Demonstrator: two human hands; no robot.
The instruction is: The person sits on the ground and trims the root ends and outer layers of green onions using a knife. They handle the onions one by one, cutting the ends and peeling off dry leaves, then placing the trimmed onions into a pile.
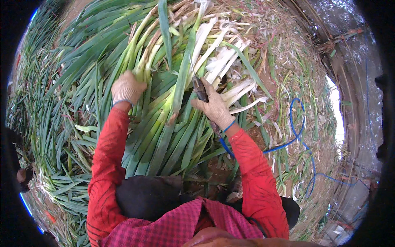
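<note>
My left hand [128,88], in a knitted glove, is closed around the yellowish-green lower leaves of a few large green onions [142,63]. Its fingertips are partly hidden. In my gloved right hand [216,106] is an air blow gun [200,89] with a thin metal nozzle [192,66] pointing away from me, over the onions. A blue air hose [226,147] runs from its lower end under my right forearm. White onion stalks [219,63] lie just beyond the right hand, their ends towards the right. Long green leaves [160,142] spread between my forearms towards my knees.
A deep heap of green onions [61,102] covers the left side. On the right, the hose forms a loop [297,117] over ground strewn with leaf scraps [296,74]. Plastic sheeting [355,92] with poles stands at the far right. A smaller onion pile [66,188] lies at lower left.
</note>
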